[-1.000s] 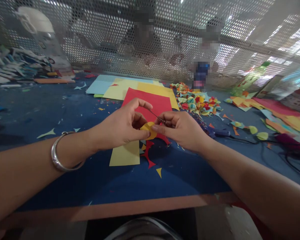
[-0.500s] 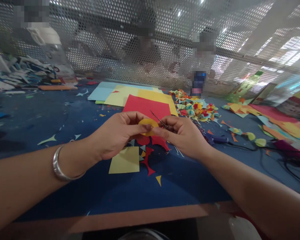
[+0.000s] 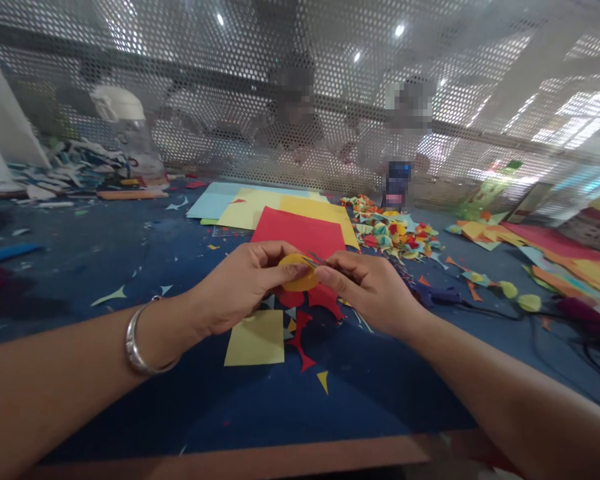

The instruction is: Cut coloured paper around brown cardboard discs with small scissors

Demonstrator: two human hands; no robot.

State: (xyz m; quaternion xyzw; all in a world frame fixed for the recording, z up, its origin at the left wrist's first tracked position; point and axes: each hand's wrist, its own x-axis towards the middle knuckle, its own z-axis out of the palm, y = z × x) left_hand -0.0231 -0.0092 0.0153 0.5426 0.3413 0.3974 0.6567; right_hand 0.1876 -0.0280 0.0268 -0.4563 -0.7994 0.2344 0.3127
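Note:
My left hand [image 3: 247, 280] is closed, pinching a round yellow piece of paper [image 3: 296, 280] between thumb and fingers above the table. In my right hand [image 3: 373, 283], also closed, are small dark metal scissors [image 3: 319, 260]; their handles are hidden in my fingers. Two thin points show apart at the upper right of the yellow paper, one lying across its edge. Below my hands lie a red round piece [image 3: 293, 298], red offcuts [image 3: 303, 343] and a pale yellow paper square [image 3: 255, 340]. Behind them is a red sheet [image 3: 300, 230].
Light blue [image 3: 207, 200] and yellow sheets [image 3: 325, 212] lie under the red one. Small folded paper pieces [image 3: 395, 230] are heaped at back right. A purple corded tool [image 3: 435, 295], a bottle [image 3: 135, 133] and a perforated screen [image 3: 220, 100] are around; people show beyond the screen.
The scissors have swung down from pointing up and away to the yellow paper's edge, their points now apart. My view has tilted slightly upward and left.

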